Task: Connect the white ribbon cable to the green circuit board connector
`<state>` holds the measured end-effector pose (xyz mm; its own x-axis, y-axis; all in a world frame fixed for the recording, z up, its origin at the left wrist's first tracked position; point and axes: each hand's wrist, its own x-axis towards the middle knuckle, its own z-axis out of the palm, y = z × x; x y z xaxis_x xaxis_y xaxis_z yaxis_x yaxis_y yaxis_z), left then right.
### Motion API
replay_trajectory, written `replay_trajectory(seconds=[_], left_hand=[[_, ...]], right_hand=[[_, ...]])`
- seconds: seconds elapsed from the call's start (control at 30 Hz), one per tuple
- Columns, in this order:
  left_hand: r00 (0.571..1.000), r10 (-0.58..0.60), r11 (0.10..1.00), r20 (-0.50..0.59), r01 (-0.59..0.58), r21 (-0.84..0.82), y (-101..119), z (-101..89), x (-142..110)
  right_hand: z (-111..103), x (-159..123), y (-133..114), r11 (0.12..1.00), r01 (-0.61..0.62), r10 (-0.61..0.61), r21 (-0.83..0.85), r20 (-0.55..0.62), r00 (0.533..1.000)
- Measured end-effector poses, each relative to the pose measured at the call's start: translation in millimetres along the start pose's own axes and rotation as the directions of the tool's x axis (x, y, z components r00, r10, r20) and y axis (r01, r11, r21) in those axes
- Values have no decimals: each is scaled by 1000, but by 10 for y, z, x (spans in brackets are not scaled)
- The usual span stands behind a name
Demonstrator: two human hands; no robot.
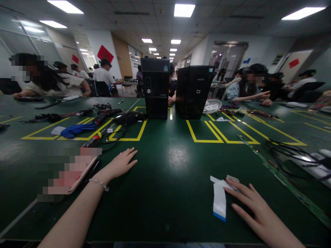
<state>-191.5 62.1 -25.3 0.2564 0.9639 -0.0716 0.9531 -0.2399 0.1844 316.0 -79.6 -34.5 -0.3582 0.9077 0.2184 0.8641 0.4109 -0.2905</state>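
Note:
My left hand point(122, 162) rests on the green table point(165, 193), its fingers stretched out and holding nothing. To its left lies a pink phone point(84, 174), partly blurred out. My right hand point(248, 199) is spread at the front right. Its fingertips touch a folded white ribbon cable point(219, 199) with a blue end, which lies flat on the table. A small pale connector piece point(232, 178) shows at the tip of the fingers. Right of this hand runs a long, narrow green circuit board point(281, 175).
Two black computer towers point(156, 86) stand upright at the back middle. A blue glove point(79, 130), screwdrivers and cables lie left. A white power strip point(312, 168) with black cables sits far right. Yellow tape point(209, 141) marks the table; a white basket point(212, 106) is behind. Other people sit around.

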Motion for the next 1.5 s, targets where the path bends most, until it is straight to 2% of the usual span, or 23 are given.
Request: replay_trajectory(seconds=[0.37,0.87,1.1,1.3,1.5], left_hand=[[1000,-9,1000,2,9,10,54,-37,-24],[1000,-4,1000,6,4,28,48,-16,-5],[999,-28,999,31,28,26,110,-74,-38],[1000,-7,1000,3,7,23,98,-53,-27],[1000,-7,998,10,7,68,113,-49,-19]], right_hand=[[178,437,-788,992,112,-120,55,148,982],[238,666,-1385,964,190,-231,186,233,945],[333,725,-1495,956,226,-263,188,205,943],[333,721,-1515,957,224,-261,185,215,941],[369,673,-1520,959,243,-263,143,140,955]])
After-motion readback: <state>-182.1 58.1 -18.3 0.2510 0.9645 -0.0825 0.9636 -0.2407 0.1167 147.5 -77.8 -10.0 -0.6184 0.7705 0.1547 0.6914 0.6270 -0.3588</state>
